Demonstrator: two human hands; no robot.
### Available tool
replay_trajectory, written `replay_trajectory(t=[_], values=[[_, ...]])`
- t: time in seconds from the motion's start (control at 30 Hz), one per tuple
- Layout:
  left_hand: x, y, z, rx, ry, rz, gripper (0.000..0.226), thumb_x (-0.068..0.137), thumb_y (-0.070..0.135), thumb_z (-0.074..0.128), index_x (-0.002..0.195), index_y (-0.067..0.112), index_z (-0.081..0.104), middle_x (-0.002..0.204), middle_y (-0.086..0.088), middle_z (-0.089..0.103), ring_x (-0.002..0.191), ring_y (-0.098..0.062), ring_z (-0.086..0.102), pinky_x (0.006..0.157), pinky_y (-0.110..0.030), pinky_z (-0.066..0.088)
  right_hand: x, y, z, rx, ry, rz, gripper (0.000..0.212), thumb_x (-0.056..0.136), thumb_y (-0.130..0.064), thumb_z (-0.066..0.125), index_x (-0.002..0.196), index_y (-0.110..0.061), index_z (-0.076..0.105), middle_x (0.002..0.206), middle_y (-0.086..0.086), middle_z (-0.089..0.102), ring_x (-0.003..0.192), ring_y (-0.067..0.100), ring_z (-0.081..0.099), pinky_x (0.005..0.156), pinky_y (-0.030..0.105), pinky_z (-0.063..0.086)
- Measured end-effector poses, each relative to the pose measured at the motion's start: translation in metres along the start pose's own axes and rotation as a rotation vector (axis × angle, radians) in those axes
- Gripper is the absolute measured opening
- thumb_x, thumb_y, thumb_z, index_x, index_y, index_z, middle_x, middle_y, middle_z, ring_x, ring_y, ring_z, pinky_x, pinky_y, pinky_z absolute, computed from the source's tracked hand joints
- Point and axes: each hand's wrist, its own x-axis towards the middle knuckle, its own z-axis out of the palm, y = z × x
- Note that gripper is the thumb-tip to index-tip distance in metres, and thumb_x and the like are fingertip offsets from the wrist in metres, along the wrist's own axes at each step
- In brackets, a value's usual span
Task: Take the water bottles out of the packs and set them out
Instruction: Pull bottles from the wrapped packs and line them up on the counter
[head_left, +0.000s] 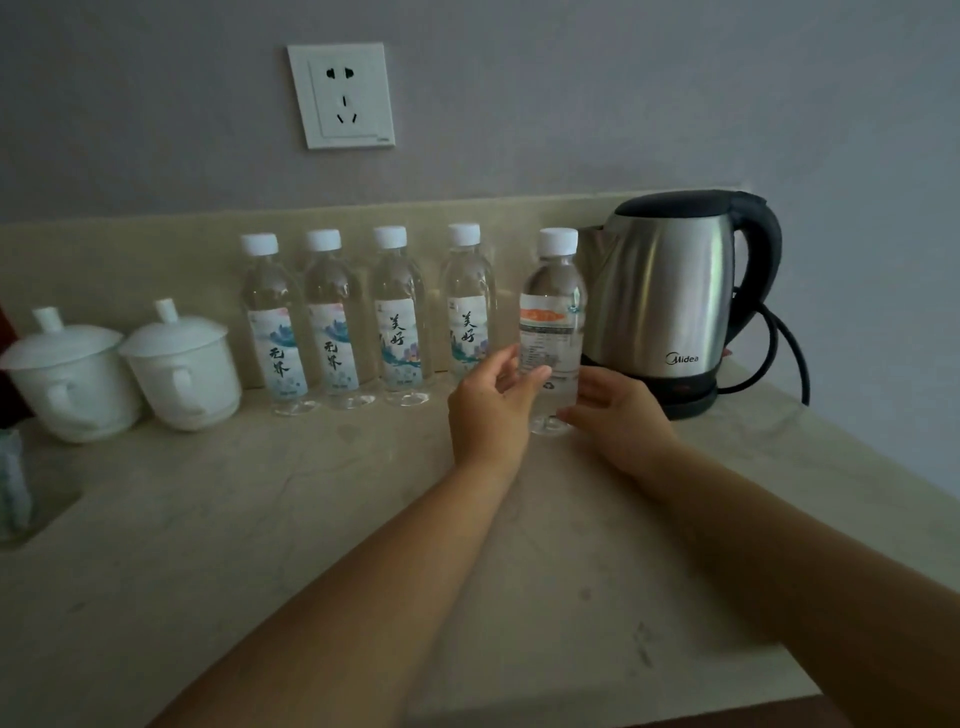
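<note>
Five clear plastic water bottles with white caps stand on the beige stone table (260, 519). I grasp the fifth bottle (555, 312), just beside the steel electric kettle (670, 291), with my left hand (491, 410) and right hand (618, 415) around its lower part.

Both hands, left hand (491, 402) and right hand (618, 415), cup the fifth bottle (553, 332). It stands beside the kettle (670, 296), seemingly on the counter (311, 519).
</note>
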Motion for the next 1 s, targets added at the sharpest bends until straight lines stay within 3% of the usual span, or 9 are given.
replay_trajectory(t=[0.1, 0.23, 0.37, 0.5, 0.63, 0.73, 0.87, 1.0], values=[[0.006, -0.006, 0.003, 0.067, -0.016, -0.052, 0.047, 0.078, 0.021, 0.075, 0.123, 0.014, 0.062, 0.105, -0.004, 0.068, 0.096, -0.017, 0.064, 0.087, -0.034, 0.052, 0.01, 0.003, 0.005, -0.057, 0.026, 0.018, 0.041, 0.082, -0.007, 0.069, 0.12, -0.024, 0.064, 0.113, -0.003, 0.069, 0.106, 0.014, 0.063, 0.101, 0.041, 0.046], [0.009, -0.007, 0.006, 0.2, -0.113, -0.06, 0.055, 0.079, 0.018, 0.073, 0.131, 0.022, 0.055, 0.101, 0.0, 0.062, 0.095, -0.018, 0.061, 0.083, -0.026, 0.046, 0.018, 0.006, 0.009, -0.108, 0.042, 0.004, 0.04, 0.084, -0.014, 0.068, 0.121, -0.027, 0.063, 0.114, -0.008, 0.069, 0.105, 0.007, 0.062, 0.098, 0.028, 0.045], [0.011, -0.008, 0.008, 0.336, -0.118, -0.073, 0.045, 0.086, 0.009, 0.056, 0.13, 0.021, 0.055, 0.111, -0.005, 0.063, 0.102, -0.022, 0.057, 0.081, -0.023, 0.039, 0.027, 0.007, 0.015, -0.205, 0.071, 0.024, 0.04, 0.086, -0.016, 0.064, 0.125, -0.024, 0.06, 0.117, -0.001, 0.067, 0.109, 0.017, 0.061, 0.099, 0.034, 0.045], [0.01, -0.006, 0.008, 0.284, -0.082, -0.142, 0.05, 0.084, 0.005, 0.05, 0.132, 0.019, 0.051, 0.117, -0.003, 0.064, 0.109, -0.022, 0.058, 0.085, -0.023, 0.039, 0.03, 0.004, 0.019, -0.315, 0.138, 0.019, 0.039, 0.085, -0.021, 0.066, 0.124, -0.021, 0.059, 0.12, 0.001, 0.066, 0.11, 0.02, 0.061, 0.095, 0.031, 0.046], [0.01, -0.005, 0.008, 0.31, -0.179, -0.127, 0.053, 0.084, 0.006, 0.047, 0.136, 0.02, 0.048, 0.13, -0.004, 0.059, 0.118, -0.022, 0.053, 0.091, -0.022, 0.039, 0.027, 0.002, 0.019, -0.325, 0.129, 0.024, 0.039, 0.081, -0.013, 0.067, 0.119, -0.019, 0.061, 0.114, 0.001, 0.068, 0.104, 0.02, 0.063, 0.093, 0.035, 0.049], [0.012, -0.004, 0.008, 0.392, -0.259, -0.116, 0.057, 0.085, 0.008, 0.044, 0.141, 0.019, 0.042, 0.139, -0.006, 0.049, 0.124, -0.026, 0.047, 0.101, -0.033, 0.04, 0.025, 0.0, 0.018, -0.327, 0.159, 0.025, 0.031, 0.083, -0.005, 0.056, 0.111, -0.014, 0.064, 0.105, 0.006, 0.069, 0.098, 0.024, 0.063, 0.089, 0.035, 0.05], [0.012, -0.001, 0.008, 0.438, -0.281, -0.088, 0.046, 0.083, 0.004, 0.041, 0.129, 0.0, 0.046, 0.133, -0.018, 0.046, 0.115, -0.033, 0.046, 0.089, -0.035, 0.039, 0.024, -0.002, 0.017, -0.328, 0.238, 0.03, 0.026, 0.082, 0.002, 0.048, 0.102, -0.001, 0.065, 0.098, 0.015, 0.068, 0.096, 0.033, 0.06, 0.084, 0.037, 0.047], [0.01, -0.001, 0.007, 0.322, -0.23, -0.156, 0.053, 0.083, 0.002, 0.043, 0.136, 0.006, 0.044, 0.133, -0.014, 0.053, 0.123, -0.028, 0.048, 0.098, -0.031, 0.037, 0.024, -0.002, 0.016, -0.297, 0.261, 0.084, 0.028, 0.08, 0.002, 0.051, 0.102, -0.006, 0.068, 0.103, 0.012, 0.069, 0.102, 0.031, 0.059, 0.085, 0.033, 0.045]])
